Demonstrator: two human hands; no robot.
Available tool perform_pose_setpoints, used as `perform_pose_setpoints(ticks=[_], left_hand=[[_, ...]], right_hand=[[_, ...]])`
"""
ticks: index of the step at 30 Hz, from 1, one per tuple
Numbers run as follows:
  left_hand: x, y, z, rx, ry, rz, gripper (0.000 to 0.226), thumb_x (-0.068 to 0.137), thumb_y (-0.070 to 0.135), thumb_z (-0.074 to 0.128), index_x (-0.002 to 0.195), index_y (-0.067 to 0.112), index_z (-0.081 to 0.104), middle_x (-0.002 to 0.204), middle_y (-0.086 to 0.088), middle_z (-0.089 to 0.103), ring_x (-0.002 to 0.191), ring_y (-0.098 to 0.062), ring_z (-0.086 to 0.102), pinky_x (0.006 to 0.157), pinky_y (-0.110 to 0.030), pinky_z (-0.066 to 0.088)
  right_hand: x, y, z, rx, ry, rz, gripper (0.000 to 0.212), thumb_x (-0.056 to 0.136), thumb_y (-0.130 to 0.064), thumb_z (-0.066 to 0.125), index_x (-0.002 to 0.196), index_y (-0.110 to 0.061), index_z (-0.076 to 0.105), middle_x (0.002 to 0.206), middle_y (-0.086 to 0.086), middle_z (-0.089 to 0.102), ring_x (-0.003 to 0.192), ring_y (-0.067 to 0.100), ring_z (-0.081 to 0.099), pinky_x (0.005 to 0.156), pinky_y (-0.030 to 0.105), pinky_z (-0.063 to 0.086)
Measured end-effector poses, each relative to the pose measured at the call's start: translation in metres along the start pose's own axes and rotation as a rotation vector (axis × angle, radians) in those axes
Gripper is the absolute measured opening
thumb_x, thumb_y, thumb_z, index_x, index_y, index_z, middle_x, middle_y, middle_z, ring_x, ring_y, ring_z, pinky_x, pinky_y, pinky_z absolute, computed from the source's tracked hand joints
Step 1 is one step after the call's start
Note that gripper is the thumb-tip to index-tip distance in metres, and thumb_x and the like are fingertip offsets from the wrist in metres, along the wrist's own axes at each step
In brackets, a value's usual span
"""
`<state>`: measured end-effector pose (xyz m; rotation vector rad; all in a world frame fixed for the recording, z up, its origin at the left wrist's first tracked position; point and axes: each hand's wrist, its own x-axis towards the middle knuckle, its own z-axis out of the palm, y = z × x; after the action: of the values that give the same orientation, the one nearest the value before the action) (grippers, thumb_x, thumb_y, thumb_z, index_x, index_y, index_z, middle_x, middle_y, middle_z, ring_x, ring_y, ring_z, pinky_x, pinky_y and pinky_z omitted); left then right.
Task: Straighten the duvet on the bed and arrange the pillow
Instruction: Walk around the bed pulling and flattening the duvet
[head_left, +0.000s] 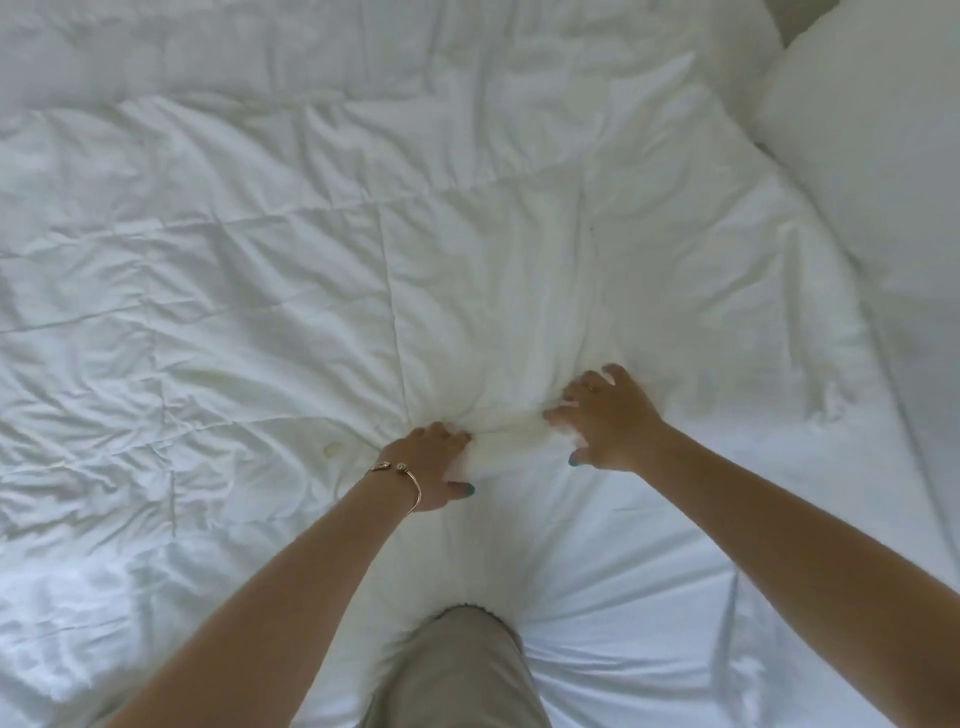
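White quilted duvet is spread, rumpled, across the bed; its near edge is bunched between both hands. Left hand fingers are curled into the fabric; right hand fingers are clawed onto it, likely for tugging it straight. Pillow lies far right; no containers are seen

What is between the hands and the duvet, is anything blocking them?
Nothing visible is. The left hand and the right hand are both already on the white duvet, fingers curled into its fabric near its edge. The pillow lies apart, at the upper right.
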<state>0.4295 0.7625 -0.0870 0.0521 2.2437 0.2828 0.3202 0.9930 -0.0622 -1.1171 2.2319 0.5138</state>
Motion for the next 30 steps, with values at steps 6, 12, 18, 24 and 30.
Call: perform_pose_setpoints(ticks=[6, 12, 18, 24, 30], left_hand=[[0.032, 0.108, -0.025, 0.067, 0.186, 0.145, 0.115, 0.07, 0.066, 0.067, 0.142, 0.052, -0.022, 0.158, 0.007, -0.016, 0.145, -0.035, -0.007, 0.111, -0.061, 0.019], [0.057, 0.154, -0.027, -0.063, 0.205, 0.171, 0.103, 0.086, -0.005, 0.048, 0.144, 0.055, -0.013, 0.159, 0.011, -0.011, 0.145, -0.035, 0.0, 0.102, -0.057, 0.037], [0.028, 0.143, -0.022, -0.387, 0.383, 0.365, 0.117, 0.068, -0.024, 0.038, 0.143, 0.056, -0.004, 0.158, 0.011, 0.007, 0.148, -0.023, -0.003, 0.121, -0.044, 0.01], [0.042, 0.175, -0.021, -0.449, 0.112, 0.145, 0.1, 0.083, 0.001, 0.046, 0.143, 0.057, -0.011, 0.157, 0.018, -0.015, 0.147, -0.023, -0.014, 0.115, -0.061, 0.011], [0.047, 0.19, -0.04, -0.547, 0.098, 0.114, 0.085, 0.088, 0.019, 0.05, 0.149, 0.046, -0.003, 0.159, 0.013, -0.003, 0.147, -0.025, -0.004, 0.113, -0.057, 0.021]], right_hand=[[-0.096, 0.093, 0.013, -0.348, -0.023, 0.169, 0.126, 0.072, -0.049, 0.074, 0.146, -0.034, -0.027, 0.157, 0.012, -0.028, 0.139, 0.046, -0.027, 0.097, 0.073, -0.021], [-0.138, 0.15, 0.032, -0.115, 0.373, 0.189, 0.102, 0.055, 0.01, 0.075, 0.142, -0.028, 0.038, 0.133, 0.008, 0.054, 0.099, 0.032, 0.059, 0.065, 0.034, 0.051], [-0.155, 0.158, 0.018, 0.117, 0.824, 0.401, 0.05, 0.064, 0.009, 0.041, 0.107, -0.005, 0.063, 0.103, 0.015, 0.057, 0.087, 0.033, 0.053, 0.068, 0.038, 0.051], [-0.13, 0.125, 0.027, 1.178, 0.616, 0.768, 0.067, 0.072, 0.011, 0.064, 0.131, -0.009, 0.039, 0.122, 0.003, 0.038, 0.103, 0.019, 0.048, 0.083, 0.015, 0.043], [-0.16, 0.108, 0.008, 1.985, 0.802, 0.594, 0.066, 0.075, 0.005, 0.062, 0.126, -0.031, 0.043, 0.126, -0.009, 0.058, 0.11, 0.011, 0.057, 0.091, 0.034, 0.05]])
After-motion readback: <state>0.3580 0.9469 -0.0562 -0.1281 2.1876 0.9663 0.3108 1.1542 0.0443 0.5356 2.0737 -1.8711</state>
